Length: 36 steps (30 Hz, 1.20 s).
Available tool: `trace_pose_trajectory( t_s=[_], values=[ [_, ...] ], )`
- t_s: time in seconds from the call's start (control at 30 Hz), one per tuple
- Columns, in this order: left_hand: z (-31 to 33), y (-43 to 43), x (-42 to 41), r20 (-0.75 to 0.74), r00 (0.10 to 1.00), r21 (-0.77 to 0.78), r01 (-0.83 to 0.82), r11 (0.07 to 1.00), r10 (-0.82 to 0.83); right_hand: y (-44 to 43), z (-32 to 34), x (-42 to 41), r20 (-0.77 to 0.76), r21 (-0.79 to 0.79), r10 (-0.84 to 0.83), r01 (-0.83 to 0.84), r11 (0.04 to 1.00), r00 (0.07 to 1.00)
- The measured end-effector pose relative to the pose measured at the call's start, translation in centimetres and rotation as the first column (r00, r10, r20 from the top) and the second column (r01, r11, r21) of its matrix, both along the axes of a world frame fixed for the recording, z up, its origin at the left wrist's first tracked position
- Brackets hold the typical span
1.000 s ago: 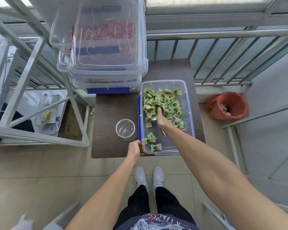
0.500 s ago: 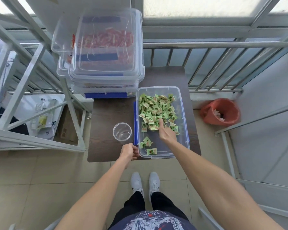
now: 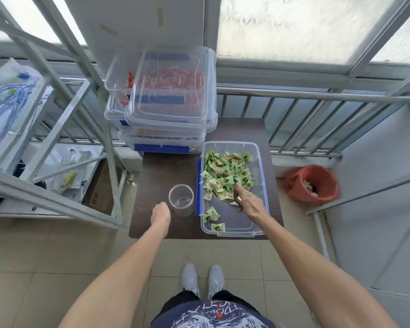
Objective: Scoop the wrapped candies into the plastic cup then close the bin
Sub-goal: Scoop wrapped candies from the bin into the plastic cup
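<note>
An open clear plastic bin point(image 3: 260, 162) with blue side latches sits on the right of a small dark table point(image 3: 161, 171). Green wrapped candies point(image 3: 225, 171) are heaped in its far half, with a few loose ones near the front. My right hand point(image 3: 249, 204) is inside the bin, gripping a metal scoop point(image 3: 225, 196) loaded with candies. A clear plastic cup point(image 3: 181, 200) stands upright and looks empty, just left of the bin. My left hand point(image 3: 161, 213) hovers beside the cup's near left side, fingers curled, not touching it.
Stacked lidded bins point(image 3: 171, 100) holding red items fill the table's far left. A metal rack point(image 3: 57, 129) stands to the left, a railing point(image 3: 317, 98) behind. On the floor at the right sits an orange waste bucket point(image 3: 311, 183). My feet are below the table's front edge.
My left hand let go of the bin's front left corner and moved left toward the cup. My right hand drew the scoop back through the candies, now loaded. The camera tilted.
</note>
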<state>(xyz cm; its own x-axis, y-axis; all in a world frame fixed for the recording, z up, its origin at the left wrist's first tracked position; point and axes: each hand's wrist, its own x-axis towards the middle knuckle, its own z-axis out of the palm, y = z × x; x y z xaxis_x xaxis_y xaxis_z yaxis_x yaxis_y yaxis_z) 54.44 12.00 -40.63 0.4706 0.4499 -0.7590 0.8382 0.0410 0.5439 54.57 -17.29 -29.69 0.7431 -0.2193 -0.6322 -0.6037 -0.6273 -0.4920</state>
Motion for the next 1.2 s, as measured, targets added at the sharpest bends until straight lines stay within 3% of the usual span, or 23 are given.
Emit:
trace_pose_trajectory(
  t_s=[0.23,0.47,0.57,0.8,1.0,1.2],
  values=[
    [7.4,-2.0,1.0,0.214,0.976,-0.146,-0.014,0.989,0.046,0.7,3.8,1.2,-0.032,0.041,0.259,-0.257,0.965,0.965],
    [5.6,-1.4,0.9,0.223,0.974,-0.228,0.008,0.974,0.045,3.9,6.6,2.6,-0.102,-0.094,0.514,-0.523,0.847,0.852],
    [6.2,-1.3,0.8,0.217,0.976,-0.226,0.018,0.974,0.033,6.2,8.2,3.1,-0.147,-0.174,0.537,-0.556,0.813,0.831],
    [3.1,-0.3,2.0,0.205,0.978,-0.239,0.002,0.971,0.048,10.7,11.1,3.9,-0.323,-0.189,0.536,-0.608,0.771,0.78],
    [4.9,-0.7,1.3,0.204,0.976,-0.272,-0.013,0.962,0.071,13.6,12.7,4.1,-0.428,-0.264,0.523,-0.656,0.707,0.737],
    [1.4,-0.3,1.9,0.191,0.98,-0.267,-0.009,0.964,0.062,13.8,13.0,4.6,-0.373,-0.435,0.546,-0.661,0.611,0.75]
  ],
)
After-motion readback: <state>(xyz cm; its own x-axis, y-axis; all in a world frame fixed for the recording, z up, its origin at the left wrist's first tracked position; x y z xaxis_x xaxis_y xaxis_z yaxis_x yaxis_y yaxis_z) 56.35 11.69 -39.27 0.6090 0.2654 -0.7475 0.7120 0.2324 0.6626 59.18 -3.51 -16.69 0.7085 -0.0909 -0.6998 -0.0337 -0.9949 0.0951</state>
